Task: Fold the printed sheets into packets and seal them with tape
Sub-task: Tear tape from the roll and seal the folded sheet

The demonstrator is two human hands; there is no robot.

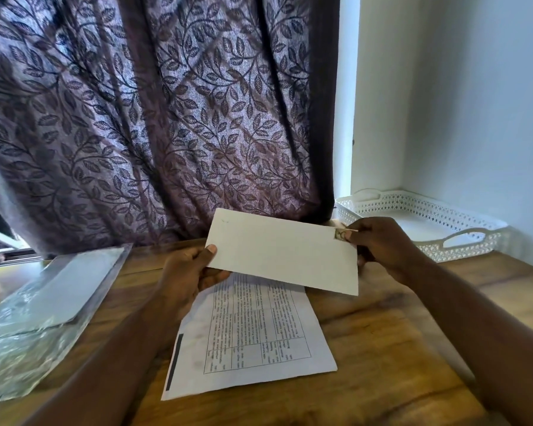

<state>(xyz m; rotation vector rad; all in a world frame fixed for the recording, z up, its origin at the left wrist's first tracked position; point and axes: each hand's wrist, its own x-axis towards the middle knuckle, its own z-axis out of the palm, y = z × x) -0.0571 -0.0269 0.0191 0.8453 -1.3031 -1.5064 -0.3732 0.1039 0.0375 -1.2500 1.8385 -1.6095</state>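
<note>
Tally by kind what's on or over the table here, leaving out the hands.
folded packet: 1
printed sheet: 1
clear plastic sleeve: 1
white lattice tray: 1
Total: 4

printed sheet (253,333), table text too blurred

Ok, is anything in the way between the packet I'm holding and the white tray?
Nothing visible does. Only the right hand, pinching the end of the packet, lies toward the tray.
</note>
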